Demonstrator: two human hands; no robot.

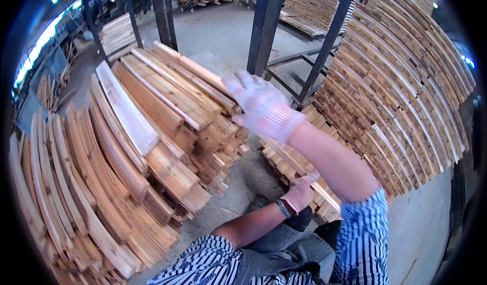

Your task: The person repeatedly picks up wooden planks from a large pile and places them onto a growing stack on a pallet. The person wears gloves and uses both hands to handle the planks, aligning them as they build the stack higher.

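the right hand [261,105], in a pale knit glove, is raised and reaches out to the near end of the topmost planks on the loose plank pile [167,117] to the left; its fingers are spread and slightly curled against the plank ends [223,100], open rather than clamped, though the glove blurs a little and hides whether the fingertips actually grip an edge. the left hand [300,192], in a pinkish worn glove with a dark wristband, sits low near the person's knee and rests on the end of a plank in the low stack [291,163] lying on the floor; its fingers curl down over the wood, but the right forearm crosses above and it cannot be told if it holds the board or only presses on it. the tall stacked wall of planks [401,92] fills the right side, its upper part bent by the lens and cut by the dark rim. more curved boards [76,183] run off the lower left edge. dark steel posts [264,21] stand behind on the concrete floor [218,31]. striped sleeves [362,239] are cut off at the bottom.
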